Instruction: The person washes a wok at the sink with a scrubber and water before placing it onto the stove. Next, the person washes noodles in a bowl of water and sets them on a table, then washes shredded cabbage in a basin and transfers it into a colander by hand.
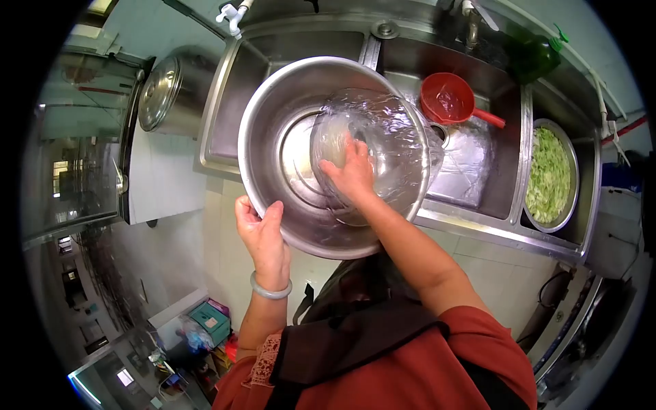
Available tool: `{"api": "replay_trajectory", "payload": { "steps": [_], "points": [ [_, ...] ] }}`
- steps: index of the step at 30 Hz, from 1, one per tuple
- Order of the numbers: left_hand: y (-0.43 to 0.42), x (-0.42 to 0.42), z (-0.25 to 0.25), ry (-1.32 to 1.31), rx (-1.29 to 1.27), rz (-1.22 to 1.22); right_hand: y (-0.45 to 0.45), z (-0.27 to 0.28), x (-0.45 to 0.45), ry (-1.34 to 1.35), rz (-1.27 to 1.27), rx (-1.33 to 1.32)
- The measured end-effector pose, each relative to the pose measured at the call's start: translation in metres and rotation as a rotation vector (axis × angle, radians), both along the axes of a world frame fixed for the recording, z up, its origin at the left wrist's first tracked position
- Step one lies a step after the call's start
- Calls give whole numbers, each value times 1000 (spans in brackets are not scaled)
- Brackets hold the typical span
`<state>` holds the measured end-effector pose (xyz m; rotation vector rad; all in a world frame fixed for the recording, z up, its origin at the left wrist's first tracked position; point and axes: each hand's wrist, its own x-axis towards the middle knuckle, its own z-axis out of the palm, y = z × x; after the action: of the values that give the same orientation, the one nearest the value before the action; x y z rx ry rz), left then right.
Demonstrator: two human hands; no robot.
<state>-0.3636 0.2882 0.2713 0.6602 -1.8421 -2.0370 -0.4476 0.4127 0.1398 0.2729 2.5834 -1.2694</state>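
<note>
A large stainless steel basin [263, 130] is tilted over the sink, with clear water [393, 130] sheeting across its right side. My left hand [261, 229] grips the basin's near-left rim, thumb inside and fingers curled under the edge. Inside the basin, my right hand [354, 167] reaches into the moving water with its fingers spread. A pale patch shows by those fingers; I cannot make out whether it is a reflection. To the right, a red ladle-shaped scoop [447, 99] with a long handle rests in the middle sink compartment [471, 171].
A metal bowl [574, 184] of shredded green vegetable [549, 174] stands in the right sink compartment. Taps [473, 27] line the wall behind. A lidded steel pot [164, 92] is at the left, beside a white counter [164, 178]. The sink's front edge runs below the basin.
</note>
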Motion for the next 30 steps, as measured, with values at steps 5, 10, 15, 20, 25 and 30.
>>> {"api": "replay_trajectory", "payload": {
  "steps": [5,10,15,20,25,30],
  "points": [
    [3,-1,2,16,-10,-14,1,-6,0,-11,-2,-22],
    [5,-3,5,22,-21,-22,1,-7,1,6,-9,-18],
    [9,-7,11,56,-1,-69,2,-3,1,-11,-13,-50],
    [15,-13,19,50,-63,-121,5,1,-2,-29,-28,-95],
    [29,-19,31,79,-113,-175,10,1,-2,-19,-42,-156],
    [40,-22,40,97,-131,-240,14,-7,-5,20,-45,-212]
  ]
}}
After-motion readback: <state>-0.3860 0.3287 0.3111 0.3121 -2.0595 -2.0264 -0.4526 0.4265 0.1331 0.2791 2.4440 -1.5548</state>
